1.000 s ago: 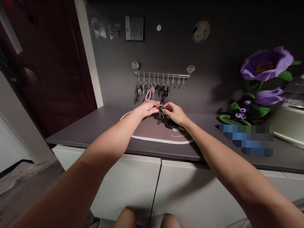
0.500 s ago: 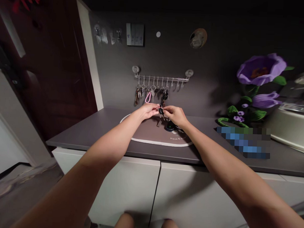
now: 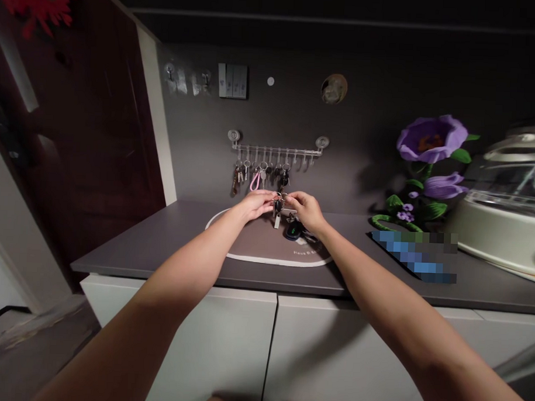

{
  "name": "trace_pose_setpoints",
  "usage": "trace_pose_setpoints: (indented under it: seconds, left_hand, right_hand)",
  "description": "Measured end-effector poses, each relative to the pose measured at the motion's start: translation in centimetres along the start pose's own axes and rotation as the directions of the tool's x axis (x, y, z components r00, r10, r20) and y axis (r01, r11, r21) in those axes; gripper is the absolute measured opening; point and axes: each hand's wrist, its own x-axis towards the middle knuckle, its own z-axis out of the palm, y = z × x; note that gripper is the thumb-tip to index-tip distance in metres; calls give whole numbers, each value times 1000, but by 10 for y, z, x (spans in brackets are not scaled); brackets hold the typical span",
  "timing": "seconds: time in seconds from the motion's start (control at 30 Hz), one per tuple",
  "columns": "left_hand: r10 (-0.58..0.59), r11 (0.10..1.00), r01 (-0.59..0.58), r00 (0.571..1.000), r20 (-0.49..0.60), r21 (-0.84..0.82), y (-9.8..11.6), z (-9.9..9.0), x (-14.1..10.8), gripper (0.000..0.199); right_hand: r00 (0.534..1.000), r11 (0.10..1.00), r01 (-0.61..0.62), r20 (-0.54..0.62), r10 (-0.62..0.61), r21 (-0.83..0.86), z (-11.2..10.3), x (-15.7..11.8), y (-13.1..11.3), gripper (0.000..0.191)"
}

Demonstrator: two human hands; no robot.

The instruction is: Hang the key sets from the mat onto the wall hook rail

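Between my two hands hangs a bunch of keys (image 3: 277, 221) on metal rings, a little above the brown mat. My left hand (image 3: 259, 204) pinches a ring at the left side of the bunch. On the right, my right hand (image 3: 306, 209) pinches a ring of the same bunch with thumb and fingers. Whether the rings are linked is too small to tell. A dark key fob (image 3: 294, 229) lies on the mat just below my right hand, with other small items partly hidden. Behind my hands, several keys (image 3: 246, 171) and a pink loop (image 3: 254, 181) hang from a clear hook rail (image 3: 275, 150).
The brown mat (image 3: 252, 241) with a white edge lies on the dark counter (image 3: 169, 238). To the right are a purple artificial flower (image 3: 433, 139), a blurred-out blue item (image 3: 406, 252) and a cream appliance (image 3: 499, 226). A dark red door (image 3: 107, 130) stands at left.
My view has tilted up slightly, so the wall sits lower. My hands have moved a little apart, and a light tag or key now hangs straight down between them.
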Motion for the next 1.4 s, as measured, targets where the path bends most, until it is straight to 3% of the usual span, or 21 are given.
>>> trace_pose_setpoints:
  seconds: [0.17,0.33,0.47,0.67,0.77,0.87,1.17,1.4]
  left_hand:
    - [9,989,-13,1000,28,148,-4,4,-4,9]
    - [18,978,-27,999,43,209,-7,7,-7,3]
    - [26,962,-40,998,55,271,-8,9,-10,4]
    - [139,896,-129,990,9,425,-15,9,-4,7]
    - [225,828,-175,974,-31,533,-20,9,2,10]
    - [295,734,-226,955,-1,641,-25,6,8,15]
    - [414,307,-330,891,187,893,-27,1,10,23]
    - [410,223,-324,887,212,919,-25,3,5,24]
  right_hand:
    - [999,994,-24,-42,29,104,0,3,2,28]
    - [996,953,-60,-39,75,298,3,0,-4,28]
    - [995,934,-70,-40,89,351,3,0,-6,30]
    - [982,898,-131,-70,176,421,2,-3,-14,32]
    - [961,882,-170,-125,247,440,1,-2,-20,32]
    - [942,878,-184,-176,286,442,-1,4,-25,31]
    - [900,849,-239,-220,375,471,-15,45,-39,14]
    - [884,880,-265,-265,385,395,-17,78,-45,9]
